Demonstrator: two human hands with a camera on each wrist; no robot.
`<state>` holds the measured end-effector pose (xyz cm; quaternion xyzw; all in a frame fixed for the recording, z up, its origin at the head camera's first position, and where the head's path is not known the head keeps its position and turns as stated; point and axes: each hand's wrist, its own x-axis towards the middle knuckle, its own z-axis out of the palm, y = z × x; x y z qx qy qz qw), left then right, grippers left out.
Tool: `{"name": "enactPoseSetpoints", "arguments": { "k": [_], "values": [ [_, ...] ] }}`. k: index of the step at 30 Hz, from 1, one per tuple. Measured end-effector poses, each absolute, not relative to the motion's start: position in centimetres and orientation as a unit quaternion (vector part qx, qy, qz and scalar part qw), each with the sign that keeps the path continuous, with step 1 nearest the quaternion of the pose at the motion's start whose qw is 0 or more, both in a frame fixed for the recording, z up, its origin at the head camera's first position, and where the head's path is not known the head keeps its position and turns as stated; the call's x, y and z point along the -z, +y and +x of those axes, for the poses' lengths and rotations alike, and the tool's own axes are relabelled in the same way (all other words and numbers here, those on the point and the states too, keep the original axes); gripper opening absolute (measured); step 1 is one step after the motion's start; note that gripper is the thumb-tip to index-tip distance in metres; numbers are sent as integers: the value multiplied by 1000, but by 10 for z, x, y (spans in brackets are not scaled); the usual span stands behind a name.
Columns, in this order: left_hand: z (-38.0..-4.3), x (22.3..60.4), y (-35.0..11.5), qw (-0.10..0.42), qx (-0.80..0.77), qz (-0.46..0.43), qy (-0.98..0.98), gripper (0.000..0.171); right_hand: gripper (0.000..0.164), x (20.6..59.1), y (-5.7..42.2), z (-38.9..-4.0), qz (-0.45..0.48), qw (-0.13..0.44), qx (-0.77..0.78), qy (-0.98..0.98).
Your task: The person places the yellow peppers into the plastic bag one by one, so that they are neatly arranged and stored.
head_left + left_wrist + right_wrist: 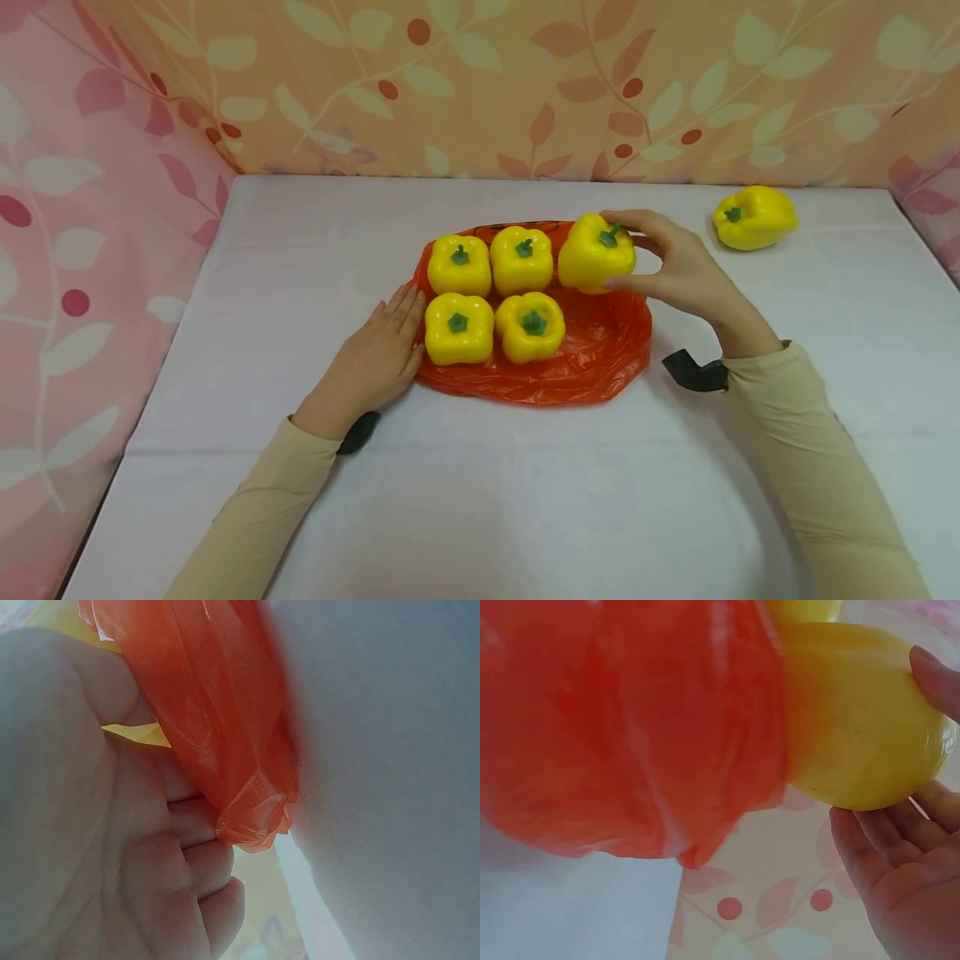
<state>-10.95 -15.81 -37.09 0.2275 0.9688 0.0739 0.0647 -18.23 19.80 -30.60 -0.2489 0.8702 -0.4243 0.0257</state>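
Note:
A red plastic bag [592, 337] lies spread on the table, with several yellow bell peppers standing on it in two rows, stems up. My right hand [678, 262] grips one yellow bell pepper [588, 260] between thumb and fingers at the bag's back right; its green stem tilts to the right. In the right wrist view this pepper [862, 712] is partly behind the red plastic. Along the bag's left edge rests my left hand [378, 346], fingers extended and touching the plastic [217, 712], beside the front-left pepper [459, 342].
Another yellow bell pepper [756, 218] lies on its side at the back right of the white-covered table [525, 500]. Patterned leaf-print cloth [487, 92] hangs along the back and left. A black strap end [693, 372] sticks out from the right wrist.

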Motion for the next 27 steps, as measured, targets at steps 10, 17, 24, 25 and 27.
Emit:
{"name": "enactPoseSetpoints", "arguments": {
  "k": [10,17,24,25,27],
  "values": [
    [-109,371,-157,68,-74,225,969,64,65,319,198,-195,-258,70,413,871],
    [-109,370,-156,69,-73,223,970,64,66,326,200,-200,-267,90,401,872],
    [-109,372,-156,66,-74,224,970,64,66,327,199,-201,-260,105,390,877],
    [-109,372,-156,65,-74,224,969,64,66,326,198,-201,-258,107,388,878],
    [-109,372,-156,64,-74,226,969,64,67,327,198,-201,-255,109,384,881]
  ]
}}
